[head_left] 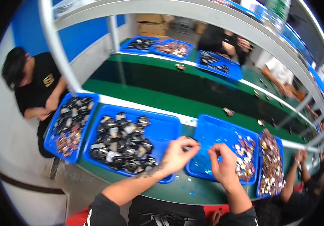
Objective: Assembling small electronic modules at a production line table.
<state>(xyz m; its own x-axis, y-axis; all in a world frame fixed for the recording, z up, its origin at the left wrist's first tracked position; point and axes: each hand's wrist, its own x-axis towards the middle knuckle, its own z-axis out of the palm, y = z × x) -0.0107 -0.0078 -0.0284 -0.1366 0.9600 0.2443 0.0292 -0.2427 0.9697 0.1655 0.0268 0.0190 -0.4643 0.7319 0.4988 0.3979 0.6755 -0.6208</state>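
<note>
My left hand (pixel 178 156) is closed in a pinch on a small black part (pixel 189 144), over the gap between two blue trays; the fingers hide most of it. My right hand (pixel 224 164) hovers a little to the right, thumb and fingers drawn together; whatever they may hold cannot be made out. Beneath it is a blue tray (pixel 211 122) with small shiny metal-and-pink pieces (pixel 245 150) on its right side and blue film scraps (pixel 203 162) on its left. Left of my left hand, another blue tray (pixel 165 116) carries a heap of black round parts (pixel 126 145).
A narrow blue tray of pinkish pieces (pixel 270 165) stands at the right, and a mixed tray (pixel 73 116) at the far left. Beyond runs a green conveyor belt (pixel 150 94) with scattered parts. A grey shelf frame (pixel 169 11) arches overhead. Several people sit around.
</note>
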